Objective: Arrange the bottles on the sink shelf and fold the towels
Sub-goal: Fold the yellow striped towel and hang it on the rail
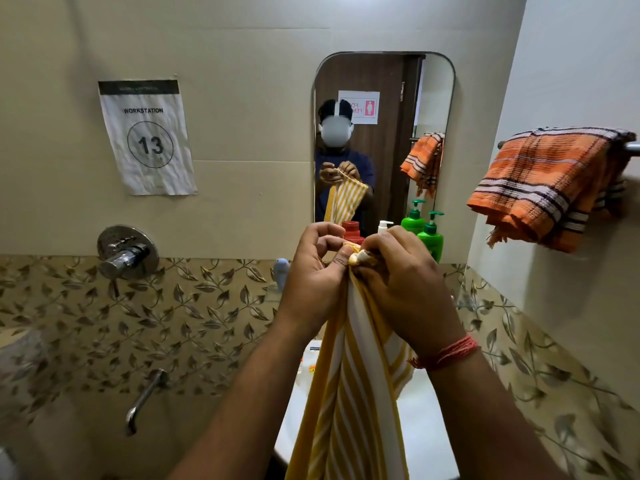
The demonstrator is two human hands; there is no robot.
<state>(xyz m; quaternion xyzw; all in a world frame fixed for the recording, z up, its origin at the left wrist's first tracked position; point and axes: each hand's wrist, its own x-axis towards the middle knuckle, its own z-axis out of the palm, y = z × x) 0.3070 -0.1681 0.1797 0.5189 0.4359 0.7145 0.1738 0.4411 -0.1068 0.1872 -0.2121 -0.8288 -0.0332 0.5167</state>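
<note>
Towel-folding happens at a beige tiled wall: workstation sign [147, 136], shower valve [126, 252], left hand [313, 275] and right hand [403, 289] together pinching the yellow striped towel [349, 393] hanging before the mirror [384, 133], green bottle [431, 239] behind, orange towel [543, 185] racked rightmost.

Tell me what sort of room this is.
Most likely a bathroom: a wall mirror above pump bottles, an orange towel on a rail, and a wall tap set in tiled walls.

Bare forearms, red thread band [450, 351] on right wrist
</note>
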